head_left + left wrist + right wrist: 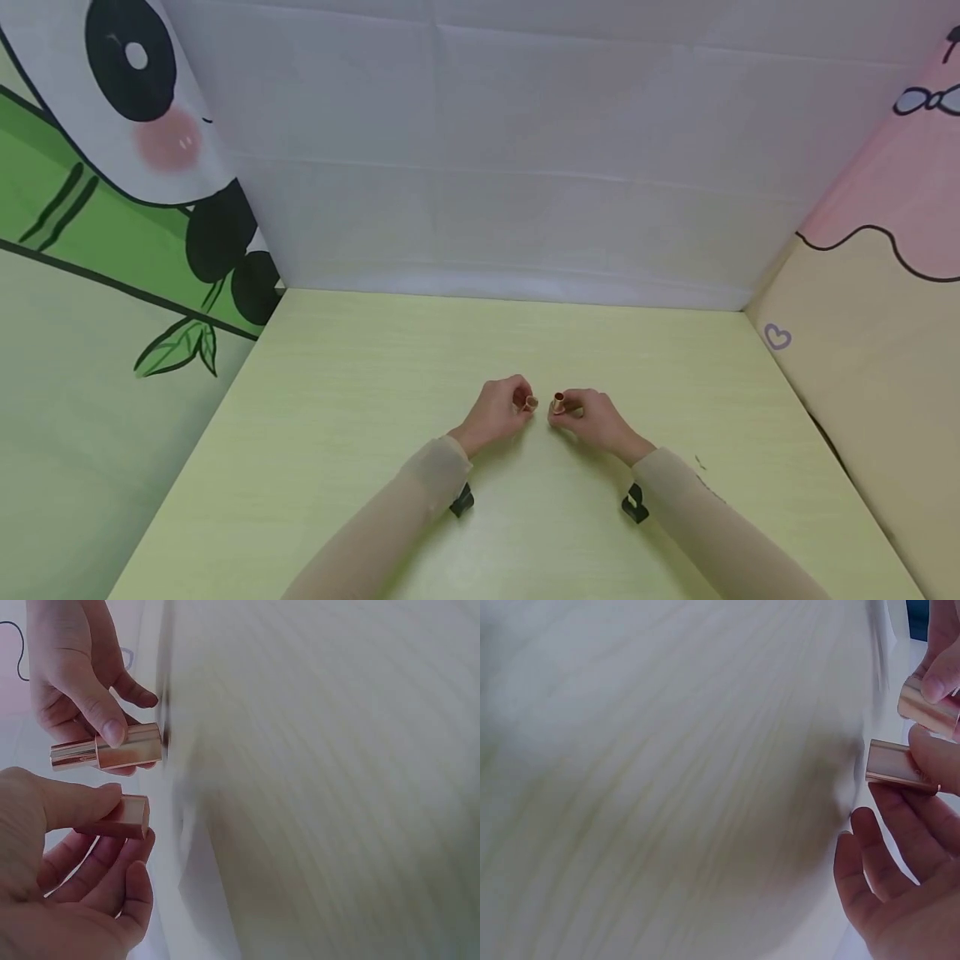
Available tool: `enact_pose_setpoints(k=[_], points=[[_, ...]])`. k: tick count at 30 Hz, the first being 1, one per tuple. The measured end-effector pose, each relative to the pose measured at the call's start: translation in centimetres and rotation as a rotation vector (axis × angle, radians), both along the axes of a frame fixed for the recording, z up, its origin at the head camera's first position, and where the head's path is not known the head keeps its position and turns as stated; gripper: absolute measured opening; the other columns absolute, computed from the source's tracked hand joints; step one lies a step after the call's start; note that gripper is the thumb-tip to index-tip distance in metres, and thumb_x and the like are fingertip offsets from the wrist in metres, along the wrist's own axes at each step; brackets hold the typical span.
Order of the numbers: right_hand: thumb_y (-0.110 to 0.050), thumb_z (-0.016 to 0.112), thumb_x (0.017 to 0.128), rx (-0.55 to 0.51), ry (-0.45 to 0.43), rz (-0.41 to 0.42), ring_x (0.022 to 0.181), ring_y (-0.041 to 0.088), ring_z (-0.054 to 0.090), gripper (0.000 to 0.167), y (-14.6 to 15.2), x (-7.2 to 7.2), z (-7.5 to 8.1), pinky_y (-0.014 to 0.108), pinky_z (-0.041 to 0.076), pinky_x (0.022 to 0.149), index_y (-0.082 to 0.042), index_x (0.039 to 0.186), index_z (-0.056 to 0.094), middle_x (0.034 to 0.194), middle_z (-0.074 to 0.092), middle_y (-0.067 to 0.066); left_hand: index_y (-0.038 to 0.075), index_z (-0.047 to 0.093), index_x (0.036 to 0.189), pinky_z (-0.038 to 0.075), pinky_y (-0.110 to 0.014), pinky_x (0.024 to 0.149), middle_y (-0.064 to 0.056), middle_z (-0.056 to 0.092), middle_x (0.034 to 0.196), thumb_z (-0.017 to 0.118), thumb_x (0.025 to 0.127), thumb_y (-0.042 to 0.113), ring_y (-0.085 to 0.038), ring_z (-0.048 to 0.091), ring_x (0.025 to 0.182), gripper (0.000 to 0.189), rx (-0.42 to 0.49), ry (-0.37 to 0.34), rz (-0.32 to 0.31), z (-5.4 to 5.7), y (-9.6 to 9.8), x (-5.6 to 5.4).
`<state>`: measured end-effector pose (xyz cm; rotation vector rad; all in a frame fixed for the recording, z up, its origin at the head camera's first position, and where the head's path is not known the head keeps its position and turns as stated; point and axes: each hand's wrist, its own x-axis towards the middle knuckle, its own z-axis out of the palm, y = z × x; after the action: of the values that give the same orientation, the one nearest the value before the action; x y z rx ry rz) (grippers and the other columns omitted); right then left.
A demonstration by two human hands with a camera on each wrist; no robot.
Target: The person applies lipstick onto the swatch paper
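Note:
My left hand pinches a short rose-gold lipstick cap between thumb and fingers; its open end shows in the head view. Just to the right, my right hand holds the shiny rose-gold lipstick tube with thumb and fingertips. The tube stands roughly upright in the head view, and its top looks dark red inside. Its narrower part and wider base both show in the left wrist view. Cap and tube are close together but apart, both above the table.
The pale yellow-green table runs back to a white wall sheet. A painted green panel stands on the left, a pink and beige one on the right. Black wrist mounts hang under both sleeves.

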<state>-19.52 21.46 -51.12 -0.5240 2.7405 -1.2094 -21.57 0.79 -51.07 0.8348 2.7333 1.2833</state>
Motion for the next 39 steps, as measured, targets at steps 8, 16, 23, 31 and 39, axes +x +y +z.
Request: enact_pose_setpoints(k=[8,16,23,31,39], points=[[-0.015,0.073,0.086,-0.003,0.001,0.001,0.089,0.017,0.064,0.006,0.2,0.2,-0.1,0.038,0.051,0.079,-0.013,0.085,0.068,0.091,0.067,-0.003,0.01,0.062,0.082,0.048,-0.024,0.069,0.003,0.066,0.077,0.075,0.075,0.001,-0.008,0.061,0.071,0.017,-0.042,0.02,0.009,-0.6,0.1,0.0],[-0.015,0.073,0.086,0.014,0.005,-0.005,0.088,0.016,0.064,0.007,0.0,0.4,-0.2,0.033,0.052,0.075,-0.015,0.083,0.067,0.09,0.067,-0.003,0.012,0.061,0.082,0.047,-0.022,0.067,0.006,0.065,0.076,0.073,0.076,0.001,-0.004,0.058,0.069,0.017,-0.024,-0.045,-0.011,-1.5,0.0,-0.2],[-0.017,0.074,0.086,-0.001,-0.015,-0.05,0.089,0.015,0.063,0.007,0.0,0.5,0.2,0.032,0.052,0.075,-0.016,0.085,0.067,0.09,0.067,-0.005,0.011,0.062,0.087,0.048,-0.023,0.069,0.007,0.064,0.08,0.077,0.075,0.004,-0.005,0.059,0.074,0.02,-0.016,-0.07,-0.016,-1.6,-0.2,-0.2],[-0.018,0.073,0.086,-0.039,-0.003,-0.044,0.087,0.015,0.065,0.006,0.1,0.6,1.5,0.032,0.053,0.073,-0.015,0.088,0.067,0.091,0.067,-0.005,0.002,0.065,0.11,0.049,-0.026,0.073,0.001,0.063,0.089,0.085,0.072,0.019,-0.013,0.059,0.082,0.047,-0.009,-0.163,0.003,-0.4,-0.5,0.1],[-0.02,0.073,0.087,-0.096,-0.012,-0.073,0.087,0.016,0.067,0.012,-0.2,1.1,2.4,0.031,0.053,0.075,-0.011,0.094,0.068,0.092,0.068,-0.001,0.004,0.066,0.112,0.05,-0.026,0.074,-0.01,0.066,0.099,0.083,0.076,0.025,-0.021,0.062,0.089,0.045,0.152,-0.18,0.031,1.9,-1.0,0.2]])
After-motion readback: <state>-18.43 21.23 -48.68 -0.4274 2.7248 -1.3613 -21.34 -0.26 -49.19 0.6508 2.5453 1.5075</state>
